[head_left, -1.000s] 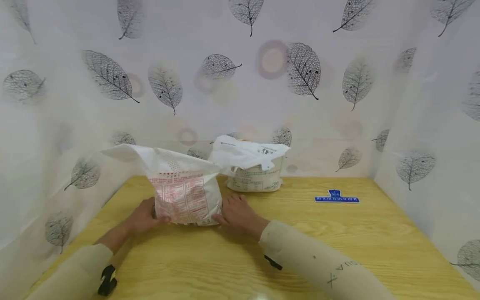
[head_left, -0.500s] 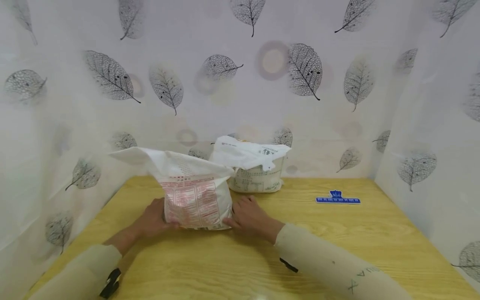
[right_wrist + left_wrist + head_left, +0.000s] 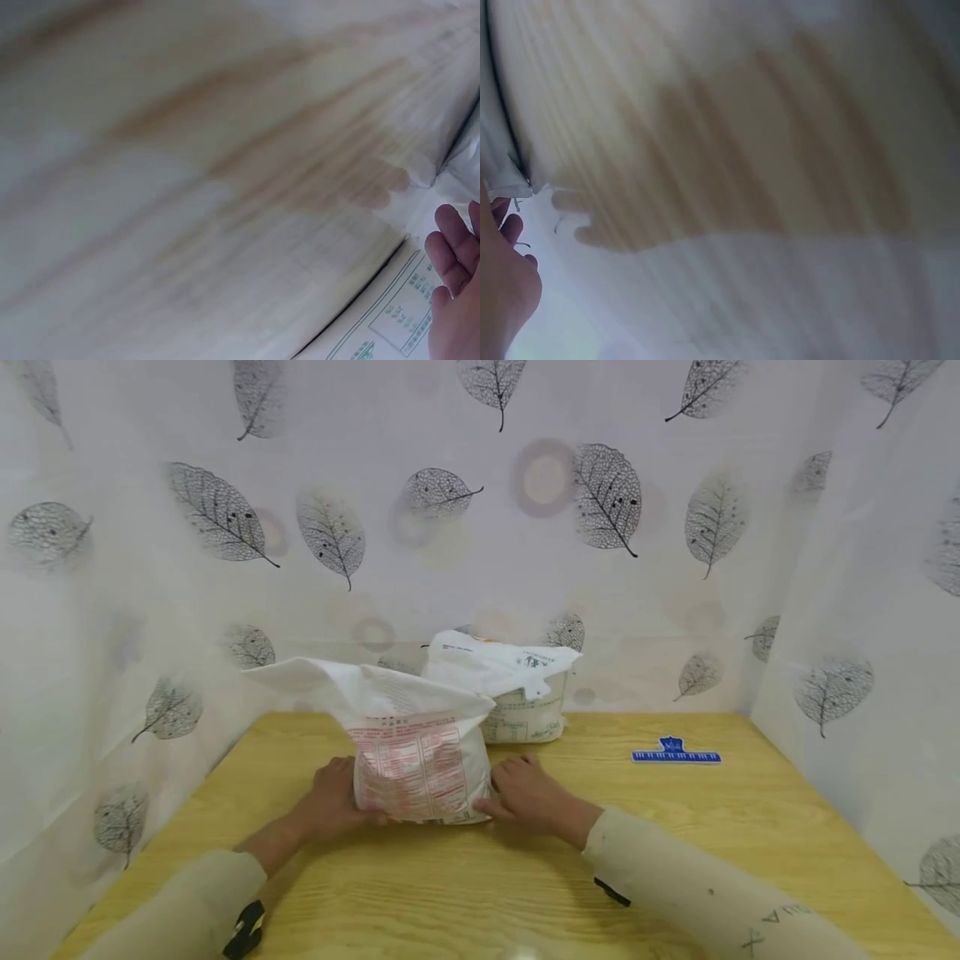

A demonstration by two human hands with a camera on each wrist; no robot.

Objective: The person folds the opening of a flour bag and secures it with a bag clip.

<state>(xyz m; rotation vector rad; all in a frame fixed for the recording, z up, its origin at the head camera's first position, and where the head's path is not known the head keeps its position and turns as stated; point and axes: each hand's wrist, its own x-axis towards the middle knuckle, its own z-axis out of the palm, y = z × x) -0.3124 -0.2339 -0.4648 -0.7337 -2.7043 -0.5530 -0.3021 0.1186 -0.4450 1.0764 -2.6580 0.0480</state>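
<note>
A plump white bag with red print [image 3: 411,768] stands on the table, its loose top flap pointing left. My left hand [image 3: 333,797] holds its lower left side, the thumb on the front face. On the opposite side my right hand [image 3: 528,797] grips the lower right corner, thumb at the front. The fingers behind the bag are hidden in the head view. At the edges of the wrist views, the left hand [image 3: 510,292] and right hand [image 3: 454,300] show beside the bag's lower edges. A second white bag with green print [image 3: 521,714] stands behind, partly covered by the first.
A blue clip [image 3: 675,755] with a piano-key pattern lies on the right part of the wooden table [image 3: 420,893]. Leaf-patterned curtains [image 3: 480,568] enclose the table at the back and both sides.
Both hands have moved the red-printed bag to the right and slightly nearer, so it covers more of the bag behind. The rear bag and the blue clip have stayed in place.
</note>
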